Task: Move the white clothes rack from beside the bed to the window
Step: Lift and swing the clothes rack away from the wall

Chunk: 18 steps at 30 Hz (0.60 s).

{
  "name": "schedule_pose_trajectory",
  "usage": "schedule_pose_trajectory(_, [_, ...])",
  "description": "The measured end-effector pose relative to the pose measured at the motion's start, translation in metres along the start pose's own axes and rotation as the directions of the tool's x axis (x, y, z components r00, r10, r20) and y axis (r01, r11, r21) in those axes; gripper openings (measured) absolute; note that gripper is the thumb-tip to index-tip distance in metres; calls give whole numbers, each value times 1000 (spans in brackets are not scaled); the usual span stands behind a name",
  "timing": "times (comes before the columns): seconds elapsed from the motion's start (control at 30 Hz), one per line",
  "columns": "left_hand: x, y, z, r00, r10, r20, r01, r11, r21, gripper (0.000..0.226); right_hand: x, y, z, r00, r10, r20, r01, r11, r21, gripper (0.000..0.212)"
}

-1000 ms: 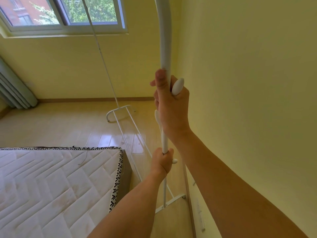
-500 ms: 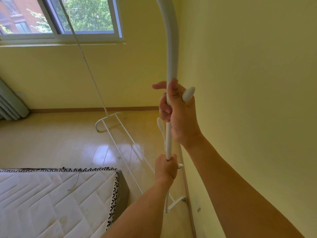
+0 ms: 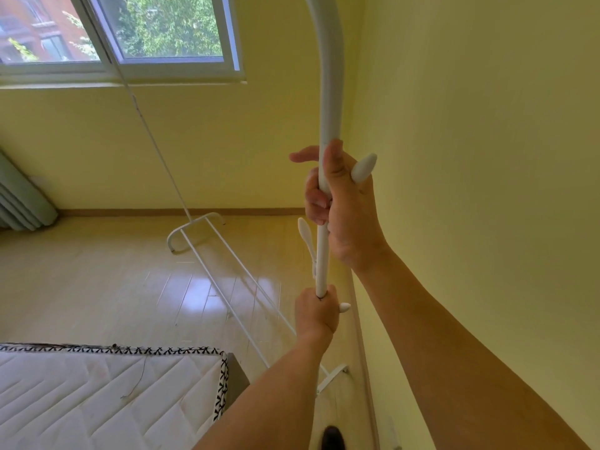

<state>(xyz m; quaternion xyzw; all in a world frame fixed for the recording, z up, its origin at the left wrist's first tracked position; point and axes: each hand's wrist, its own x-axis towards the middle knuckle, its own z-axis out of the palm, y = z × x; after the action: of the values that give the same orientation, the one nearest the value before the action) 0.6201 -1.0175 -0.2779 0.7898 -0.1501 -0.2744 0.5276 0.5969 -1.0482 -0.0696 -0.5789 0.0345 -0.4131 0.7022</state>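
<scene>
The white clothes rack [image 3: 330, 92] stands along the yellow right wall, its near upright pole rising in front of me. My right hand [image 3: 344, 206] is closed around that pole at about chest height, next to a white hook peg. My left hand [image 3: 316, 311] grips the same pole lower down. The rack's two bottom rails run across the floor to its far foot [image 3: 194, 232], and its far pole slants up past the window [image 3: 162, 37]. The bed's bare mattress [image 3: 107, 397] lies at the lower left.
A wooden floor [image 3: 97, 277] stretches from the bed to the window wall. Grey-green curtain folds [image 3: 22, 196] hang at the far left. The yellow wall [image 3: 470, 157] is close on the right, with a baseboard along it. A dark shoe tip [image 3: 332, 438] shows at the bottom.
The rack and I have moved forward toward the window wall; less of the mattress is in view and the far foot is closer to the wall. Both hands keep their grip.
</scene>
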Motion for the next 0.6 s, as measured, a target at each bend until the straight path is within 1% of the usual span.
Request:
schedule_pose_trajectory(0.17, [48, 21, 9, 999, -17, -43, 17, 1000, -8, 37, 53, 23, -16, 999, 39, 26, -40, 999, 35, 42])
schedule_pose_trajectory(0.4, [114, 49, 31, 995, -43, -87, 44, 999, 9, 35, 121, 49, -45, 995, 52, 82, -57, 996, 66, 41])
schedule_pose_trajectory(0.6, [170, 74, 47, 988, -70, -135, 68, 997, -22, 35, 178, 69, -62, 988, 70, 135, -83, 993, 87, 41])
